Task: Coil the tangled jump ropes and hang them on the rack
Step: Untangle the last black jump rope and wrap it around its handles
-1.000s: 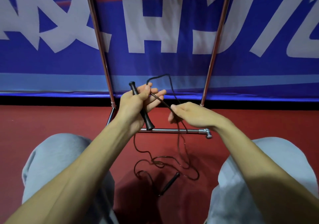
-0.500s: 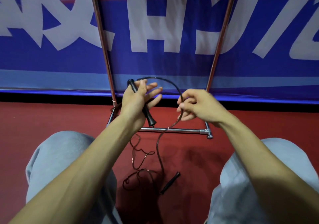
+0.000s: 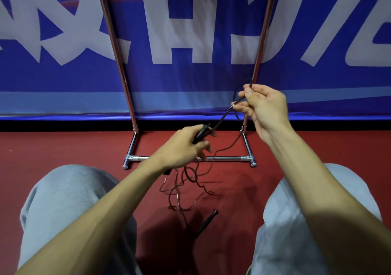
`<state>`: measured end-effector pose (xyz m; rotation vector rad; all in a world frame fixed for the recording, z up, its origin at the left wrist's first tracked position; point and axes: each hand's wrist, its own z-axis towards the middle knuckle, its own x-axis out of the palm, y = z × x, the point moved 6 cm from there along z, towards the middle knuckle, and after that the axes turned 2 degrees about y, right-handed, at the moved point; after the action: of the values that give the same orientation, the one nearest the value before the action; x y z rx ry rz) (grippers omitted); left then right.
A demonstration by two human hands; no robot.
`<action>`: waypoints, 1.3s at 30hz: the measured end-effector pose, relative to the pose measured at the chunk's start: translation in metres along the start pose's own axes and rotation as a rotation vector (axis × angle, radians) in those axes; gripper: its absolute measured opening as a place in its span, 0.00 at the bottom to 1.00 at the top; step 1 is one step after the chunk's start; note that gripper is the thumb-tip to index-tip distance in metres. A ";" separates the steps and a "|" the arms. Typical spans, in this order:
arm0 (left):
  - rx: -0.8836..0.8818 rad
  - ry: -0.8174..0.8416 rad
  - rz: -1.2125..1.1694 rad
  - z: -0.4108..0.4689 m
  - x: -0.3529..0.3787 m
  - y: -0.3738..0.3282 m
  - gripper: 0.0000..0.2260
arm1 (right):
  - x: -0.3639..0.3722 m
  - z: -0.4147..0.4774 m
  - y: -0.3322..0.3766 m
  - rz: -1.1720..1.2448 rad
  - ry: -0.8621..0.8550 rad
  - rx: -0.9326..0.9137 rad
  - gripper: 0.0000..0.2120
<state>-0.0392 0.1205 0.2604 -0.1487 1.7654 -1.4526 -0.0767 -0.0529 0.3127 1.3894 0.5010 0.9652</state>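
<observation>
**Change.** The left grip (image 3: 186, 145) has dropped from beside the rack's left post to a lower, more central place. The right grip (image 3: 264, 107) has risen and gone right, up against the right post. The rope (image 3: 221, 120) between them, slack before, is now drawn into a straight line. The loose part on the floor (image 3: 63, 147) has changed shape, while the second handle (image 3: 208, 219) lies where it lay.

**Left grip.** Clamped on the first handle (image 3: 200, 134), fingers curled round it. The handle's rope end points far and right.

**Right grip.** Thumb and forefinger pinch the rope just in front of the right post, and the other fingers are loosely curled below. A short loop stands above the pinch.

**Rope.** It is one dark rope. It runs from the first handle up to the right grip, then falls back down past the rack's near base bar to the floor. There it lies in untidy loops between the knees, near of the rack (image 3: 226, 158). The second handle rests on the floor just near of the loops, tilted. No part of the rope hangs on the rack.

**Surroundings.** The chrome rack stands on the red floor against a blue banner (image 3: 190, 84) with white characters. Grey trousers (image 3: 63, 200) show at both near corners.
</observation>
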 end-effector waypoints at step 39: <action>-0.204 -0.323 -1.106 -0.003 -0.030 0.011 0.10 | 0.044 -0.026 -0.008 -0.091 0.476 0.091 0.08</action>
<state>-0.0172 0.1436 0.2661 -1.5662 1.5773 -1.7885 -0.0710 -0.0018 0.3110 1.2013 0.9652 1.2141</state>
